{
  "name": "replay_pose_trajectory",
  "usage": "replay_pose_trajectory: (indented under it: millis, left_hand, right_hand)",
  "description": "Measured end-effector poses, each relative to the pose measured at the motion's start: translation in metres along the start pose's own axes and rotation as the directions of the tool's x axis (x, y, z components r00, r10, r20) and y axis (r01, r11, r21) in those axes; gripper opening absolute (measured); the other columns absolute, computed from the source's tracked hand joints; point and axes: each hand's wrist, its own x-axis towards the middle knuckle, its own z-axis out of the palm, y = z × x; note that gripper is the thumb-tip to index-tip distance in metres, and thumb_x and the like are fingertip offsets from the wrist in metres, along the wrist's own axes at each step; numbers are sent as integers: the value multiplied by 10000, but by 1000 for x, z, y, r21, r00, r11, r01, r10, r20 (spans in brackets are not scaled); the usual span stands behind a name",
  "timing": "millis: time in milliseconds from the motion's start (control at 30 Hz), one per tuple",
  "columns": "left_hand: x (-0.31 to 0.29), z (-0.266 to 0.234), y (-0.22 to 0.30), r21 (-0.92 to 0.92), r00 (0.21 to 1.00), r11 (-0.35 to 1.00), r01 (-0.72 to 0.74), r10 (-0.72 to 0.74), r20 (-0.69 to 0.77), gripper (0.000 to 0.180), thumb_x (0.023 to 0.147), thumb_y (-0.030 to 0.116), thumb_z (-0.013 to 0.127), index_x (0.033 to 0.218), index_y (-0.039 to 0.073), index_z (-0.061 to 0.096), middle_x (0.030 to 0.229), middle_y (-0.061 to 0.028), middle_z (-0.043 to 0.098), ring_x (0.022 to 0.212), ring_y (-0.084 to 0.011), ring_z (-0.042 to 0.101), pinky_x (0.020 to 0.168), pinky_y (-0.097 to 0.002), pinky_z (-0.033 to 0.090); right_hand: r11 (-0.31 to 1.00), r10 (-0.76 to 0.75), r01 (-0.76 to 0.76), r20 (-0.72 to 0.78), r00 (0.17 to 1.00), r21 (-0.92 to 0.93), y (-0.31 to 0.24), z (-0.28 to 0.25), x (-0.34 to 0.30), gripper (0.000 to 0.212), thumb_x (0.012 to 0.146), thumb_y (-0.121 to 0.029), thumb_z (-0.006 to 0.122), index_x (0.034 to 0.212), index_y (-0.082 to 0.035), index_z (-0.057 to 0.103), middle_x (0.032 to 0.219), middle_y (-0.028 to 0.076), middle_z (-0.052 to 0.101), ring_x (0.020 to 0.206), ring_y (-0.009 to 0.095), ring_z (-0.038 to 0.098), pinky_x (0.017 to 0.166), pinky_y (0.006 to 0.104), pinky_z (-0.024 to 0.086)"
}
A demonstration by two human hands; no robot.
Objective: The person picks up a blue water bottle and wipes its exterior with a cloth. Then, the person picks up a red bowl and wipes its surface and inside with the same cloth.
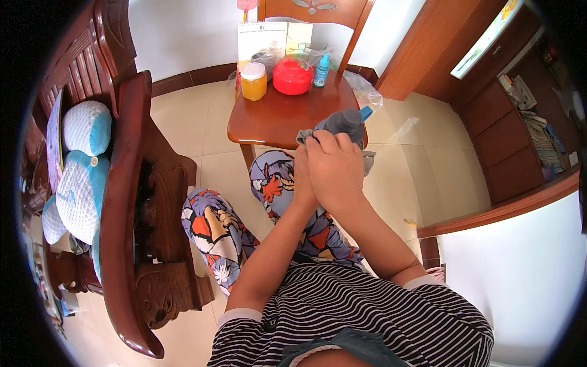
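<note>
Hands together above a patterned trouser knee, we bring the right hand (337, 164) over the left hand (303, 178), the right clamped on a grey cloth (303, 136) that pokes out at either side of the grip. Our left fingers are hidden beneath, so we cannot tell how they close.

Directly beyond the grip stands a dark grey bottle (343, 121) with a blue loop (365, 114), its lower part screened by our knuckles; whether it touches the cloth or rests on the seat, we cannot tell. Past it, across the wooden chair (260, 122), sit a white-lidded jar of yellow contents (254, 85), a round red container (292, 78) and a teal pump bottle (321, 72), all well apart from our fingers.

Good handling here, in our judgement, means keeping the cloth bunched firmly under both palms, loose ends tucked in so none snags the loop, and pressing evenly with wrists close together. With the bottle so near our knuckles, we would keep strokes short and sideways pushes light, since a knock could tip it, and draw the hands toward our lap before any hard twist.
</note>
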Motion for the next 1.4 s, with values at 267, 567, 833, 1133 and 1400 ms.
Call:
replay_pose_trajectory:
  millis: [267, 567, 833, 1133, 1400]
  left_hand:
    - [-6, 16, -17, -306, 983, 951, -39, -19, -184, 855, 726, 193, 809, 1399, -21, 326, 1263, -248, 509, 1174, -422, 515, 984, -456, 437]
    - [-4, -2, 15, -210, 976, 974, 89, -127, -175, 1037, 576, 233, 925, 1387, -25, 331, 1288, -245, 513, 1194, -396, 530, 1014, -446, 439]
    - [-9, -21, 12, -167, 998, 985, 43, -51, -43, 1060, 555, 241, 931, 1391, -15, 332, 1303, -222, 515, 1224, -361, 528, 1036, -431, 439]
    - [-7, -10, 4, -165, 972, 981, 103, -134, -195, 1064, 582, 268, 924, 1399, -18, 306, 1316, -235, 497, 1229, -371, 525, 1021, -435, 444]
    - [-6, -9, 9, -153, 980, 979, 134, -154, -125, 1076, 596, 282, 915, 1407, -35, 283, 1326, -246, 484, 1225, -374, 523, 1026, -430, 441]
  right_hand:
    - [998, -9, 21, 208, 978, -55, 9, -17, -14, 283, 725, -115, 677, 1003, -71, 715, 1063, 11, 643, 916, 229, 587, 761, 372, 489]
    - [991, 60, -71, 96, 994, 116, 50, -37, -36, 277, 717, -74, 688, 994, -74, 708, 1030, 39, 644, 901, 277, 607, 747, 412, 512]
    - [961, 233, -240, 67, 970, 138, 94, -18, -31, 222, 794, -50, 650, 1012, -60, 691, 1036, 83, 647, 931, 313, 618, 783, 423, 521]
    - [960, 186, -193, 55, 981, 204, 60, -19, -33, 236, 750, -78, 676, 984, -77, 704, 966, 72, 626, 889, 294, 613, 743, 419, 517]
    - [970, 238, -240, 53, 970, 44, 67, -12, -30, 231, 770, -97, 674, 999, -88, 704, 998, 74, 624, 909, 302, 613, 748, 434, 515]
